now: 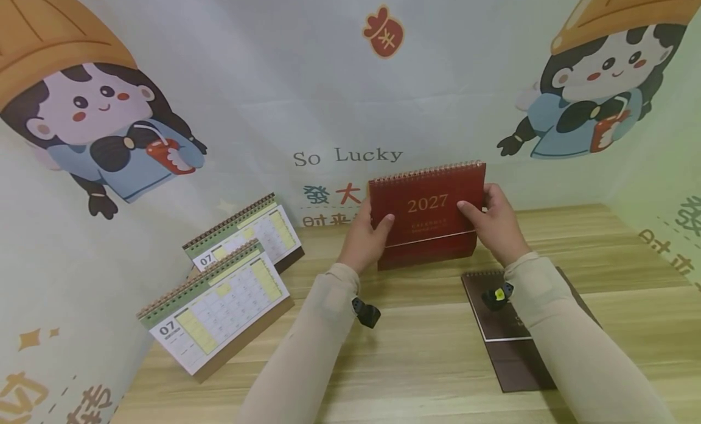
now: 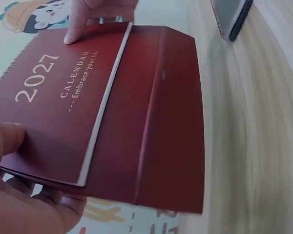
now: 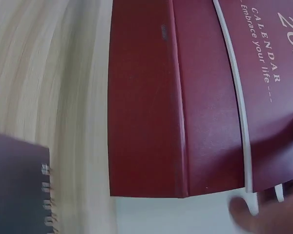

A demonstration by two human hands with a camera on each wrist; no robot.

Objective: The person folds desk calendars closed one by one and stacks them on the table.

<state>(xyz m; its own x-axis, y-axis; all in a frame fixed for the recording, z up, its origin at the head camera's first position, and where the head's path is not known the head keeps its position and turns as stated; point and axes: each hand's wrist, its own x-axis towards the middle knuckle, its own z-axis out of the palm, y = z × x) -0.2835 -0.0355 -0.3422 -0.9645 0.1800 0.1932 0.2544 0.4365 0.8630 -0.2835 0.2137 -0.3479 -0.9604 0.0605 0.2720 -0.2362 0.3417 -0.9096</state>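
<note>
A dark red 2027 desk calendar [image 1: 427,214] with a spiral along its top is held up in front of the back wall. My left hand [image 1: 364,240] grips its left side, thumb on the cover and fingers behind. Its right side is held by my right hand [image 1: 498,226], thumb also on the front. In the left wrist view, the calendar's folded red base [image 2: 176,117] hangs below the white page edges. The right wrist view shows the same red base close over the wood, with fingers [image 3: 273,214] at the lower right.
Two desk calendars with green headers stand at the left, the front one [image 1: 224,311] overlapping the rear one [image 1: 287,229]. Partly under my right forearm, a dark brown calendar [image 1: 520,366] lies on the wood-grain table [image 1: 405,363]. A printed cloth [image 1: 274,77] backs the table.
</note>
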